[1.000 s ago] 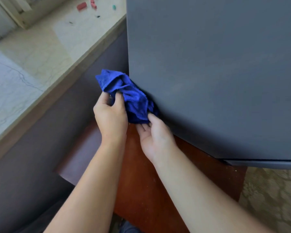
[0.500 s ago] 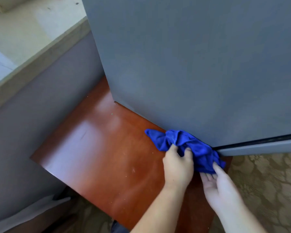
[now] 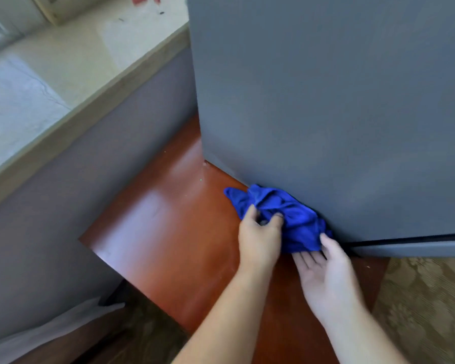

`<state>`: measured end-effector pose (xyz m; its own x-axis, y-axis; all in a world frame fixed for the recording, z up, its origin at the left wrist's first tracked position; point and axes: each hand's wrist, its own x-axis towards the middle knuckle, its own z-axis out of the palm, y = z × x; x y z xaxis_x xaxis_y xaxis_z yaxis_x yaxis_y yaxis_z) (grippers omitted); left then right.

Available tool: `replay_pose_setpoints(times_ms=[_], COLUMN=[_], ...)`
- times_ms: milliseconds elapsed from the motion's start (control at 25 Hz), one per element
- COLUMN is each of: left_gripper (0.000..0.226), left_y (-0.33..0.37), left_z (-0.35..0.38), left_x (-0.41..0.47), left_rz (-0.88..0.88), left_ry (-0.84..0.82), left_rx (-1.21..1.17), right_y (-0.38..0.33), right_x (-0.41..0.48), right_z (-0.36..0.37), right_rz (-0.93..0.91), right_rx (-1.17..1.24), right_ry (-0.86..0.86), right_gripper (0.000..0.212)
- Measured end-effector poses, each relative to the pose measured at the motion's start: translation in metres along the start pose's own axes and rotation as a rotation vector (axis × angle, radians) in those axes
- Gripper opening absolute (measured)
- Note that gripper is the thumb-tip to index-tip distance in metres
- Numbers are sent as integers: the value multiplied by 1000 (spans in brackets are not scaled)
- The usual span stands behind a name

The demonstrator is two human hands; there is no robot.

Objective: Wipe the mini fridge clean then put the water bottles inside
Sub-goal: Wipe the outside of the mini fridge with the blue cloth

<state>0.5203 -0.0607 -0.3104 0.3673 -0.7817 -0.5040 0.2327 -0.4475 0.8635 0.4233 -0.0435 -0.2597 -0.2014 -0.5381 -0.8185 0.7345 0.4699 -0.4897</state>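
The grey mini fridge (image 3: 326,114) stands on a reddish-brown wooden table (image 3: 163,232), its side panel filling the upper right. A crumpled blue cloth (image 3: 286,214) lies bunched against the bottom edge of that panel near the front corner. My left hand (image 3: 259,243) pinches the cloth from above with curled fingers. My right hand (image 3: 323,269) lies palm up with straight fingers under the cloth's lower right edge, beside the black door seam (image 3: 405,241). No water bottles are in view.
A grey wall (image 3: 76,193) with a pale stone windowsill (image 3: 50,74) runs along the left, close to the table. Small red bits lie on the sill at the top. Patterned beige carpet (image 3: 431,298) lies to the right of the table. White paper (image 3: 37,334) lies at lower left.
Both hands and the cloth came down the fridge's side, from mid-height to its bottom edge by the front corner. The hold on the cloth is unchanged.
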Motion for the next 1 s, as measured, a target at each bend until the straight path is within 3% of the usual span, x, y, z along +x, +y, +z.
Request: replay_pose_setpoints(times_ms=[160,360,520,680,1000], left_gripper=[22,24,26,30,27], left_y=[47,74,87,94,212], left_z=[-67,-116,-107,-77,-24], left_x=[64,117,110,58,-90], left_rz=[71,118,158,267,562], left_ry=[72,119,117,145,53], left_rx=[-10,96,175,109,-56], right_y=[44,86,80,38,-96], right_x=[13,31,37,8,-155], right_z=[95,162,142,100,65], right_rz=[108,186,140,129,-9], right_rx=[-51,-98,-145,-66,-51], right_ry=[-200,-307,-287,-299,-628], right_gripper=[25,30,30,29,40])
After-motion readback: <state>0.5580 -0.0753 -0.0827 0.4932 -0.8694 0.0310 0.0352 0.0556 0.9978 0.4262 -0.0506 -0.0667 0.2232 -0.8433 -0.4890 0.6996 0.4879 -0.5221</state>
